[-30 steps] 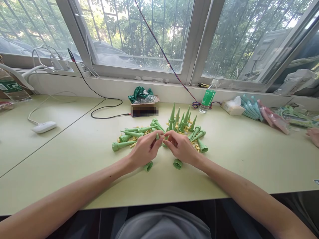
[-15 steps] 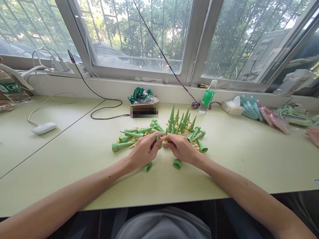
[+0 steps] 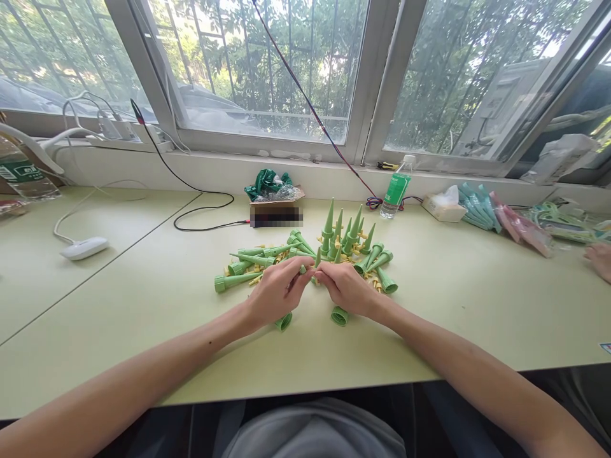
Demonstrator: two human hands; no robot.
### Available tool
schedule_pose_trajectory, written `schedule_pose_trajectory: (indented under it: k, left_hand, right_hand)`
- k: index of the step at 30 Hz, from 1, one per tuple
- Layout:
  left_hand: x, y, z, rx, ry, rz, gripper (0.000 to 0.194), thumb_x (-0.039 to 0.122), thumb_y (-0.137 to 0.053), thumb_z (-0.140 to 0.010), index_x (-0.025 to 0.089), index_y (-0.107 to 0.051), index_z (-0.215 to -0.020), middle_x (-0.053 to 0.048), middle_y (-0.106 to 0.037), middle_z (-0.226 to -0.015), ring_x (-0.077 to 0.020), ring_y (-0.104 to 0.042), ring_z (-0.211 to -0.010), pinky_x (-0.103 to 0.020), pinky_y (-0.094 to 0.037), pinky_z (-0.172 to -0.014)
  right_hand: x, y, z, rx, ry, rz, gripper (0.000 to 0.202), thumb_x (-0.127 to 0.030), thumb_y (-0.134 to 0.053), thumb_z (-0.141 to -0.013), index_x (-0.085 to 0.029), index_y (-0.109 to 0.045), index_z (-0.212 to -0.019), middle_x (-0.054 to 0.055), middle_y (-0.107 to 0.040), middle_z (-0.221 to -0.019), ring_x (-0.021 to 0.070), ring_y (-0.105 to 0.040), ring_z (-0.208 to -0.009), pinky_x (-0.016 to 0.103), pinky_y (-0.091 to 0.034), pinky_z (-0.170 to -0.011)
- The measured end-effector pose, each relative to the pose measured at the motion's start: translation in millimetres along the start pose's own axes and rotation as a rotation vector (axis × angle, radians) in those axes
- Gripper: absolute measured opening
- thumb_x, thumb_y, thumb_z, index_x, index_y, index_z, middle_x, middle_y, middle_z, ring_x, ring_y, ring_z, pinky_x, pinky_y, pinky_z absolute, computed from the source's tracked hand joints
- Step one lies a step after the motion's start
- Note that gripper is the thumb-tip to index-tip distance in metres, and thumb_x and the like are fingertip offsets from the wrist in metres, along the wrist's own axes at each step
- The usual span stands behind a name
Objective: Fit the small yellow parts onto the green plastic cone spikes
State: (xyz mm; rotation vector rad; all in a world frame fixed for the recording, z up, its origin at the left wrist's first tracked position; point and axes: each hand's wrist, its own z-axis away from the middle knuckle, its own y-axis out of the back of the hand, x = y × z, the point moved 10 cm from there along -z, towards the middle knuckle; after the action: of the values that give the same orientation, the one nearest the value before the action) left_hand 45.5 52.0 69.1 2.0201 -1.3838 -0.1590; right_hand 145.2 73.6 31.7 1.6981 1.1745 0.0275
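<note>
My left hand (image 3: 279, 286) is closed around a green plant-watering spike, most of which is hidden by the fingers. Opposite it, my right hand (image 3: 346, 287) pinches a small yellow valve, mostly covered, with its fingertips against the left ones. Just beyond both hands, several green spikes (image 3: 354, 236) with yellow valves stand upright in a cluster. More green spikes lie to the left (image 3: 241, 280) and to the right (image 3: 388, 281), among loose yellow pieces. Nearer me, a green threaded socket (image 3: 339, 316) shows below the right hand and another (image 3: 284, 322) below the left wrist.
Behind the spikes sits a small cardboard box (image 3: 277, 196) with green plastic in it. A water bottle (image 3: 397, 189), a tissue pack (image 3: 445, 207) and bagged items (image 3: 520, 228) line the back right. A white mouse (image 3: 84, 248) lies left. Another person's hand (image 3: 599, 259) rests far right.
My fingertips have drawn closer together, and the yellow valve between them shows less. The green spike in my left hand has shifted slightly. The surrounding pieces stay in place.
</note>
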Motion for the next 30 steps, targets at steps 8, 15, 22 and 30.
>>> schedule_pose_trajectory:
  k: [8,15,22,30]
  left_hand:
    - [4.1,0.5,-1.0,0.005,-0.028,0.025,0.009,0.014,-0.052,-0.094,0.017,-0.059,-0.099,0.000,-0.063,-0.076,-0.0086,-0.055,-0.058,-0.020,-0.043,-0.055]
    - [2.6,-0.1,-0.4,0.009,-0.031,0.029,0.009,0.014,-0.053,-0.094,0.017,-0.059,-0.099,0.000,-0.063,-0.075,-0.0080,-0.054,-0.057,-0.019,-0.042,-0.054]
    - [4.1,1.2,-1.2,0.026,-0.042,0.026,0.008,0.013,-0.053,-0.094,0.017,-0.059,-0.098,0.000,-0.063,-0.076,-0.0081,-0.054,-0.057,-0.019,-0.043,-0.054]
    - [1.3,-1.5,-0.5,0.007,-0.034,0.005,0.010,0.012,-0.052,-0.094,0.017,-0.059,-0.098,-0.001,-0.062,-0.077,-0.0086,-0.052,-0.060,-0.019,-0.043,-0.057]
  right_hand:
    - [2.5,-0.1,-0.5,0.004,-0.020,-0.006,0.033,-0.031,-0.033,-0.103,-0.019,-0.048,-0.077,0.002,-0.056,-0.068,0.0126,-0.049,-0.059,0.025,-0.038,-0.062]
    - [3.9,-1.3,-0.7,0.003,-0.010,-0.010,0.033,-0.030,-0.033,-0.103,-0.019,-0.049,-0.077,0.001,-0.056,-0.068,0.0122,-0.050,-0.059,0.024,-0.037,-0.062]
    - [4.8,-1.0,-0.3,-0.001,-0.021,-0.013,0.032,-0.030,-0.034,-0.103,-0.019,-0.048,-0.076,0.000,-0.053,-0.066,0.0115,-0.047,-0.057,0.024,-0.035,-0.061]
    - [2.3,1.3,-0.7,0.037,-0.027,-0.014,0.033,-0.031,-0.039,-0.103,-0.019,-0.047,-0.073,-0.002,-0.047,-0.064,0.0106,-0.039,-0.056,0.024,-0.032,-0.058]
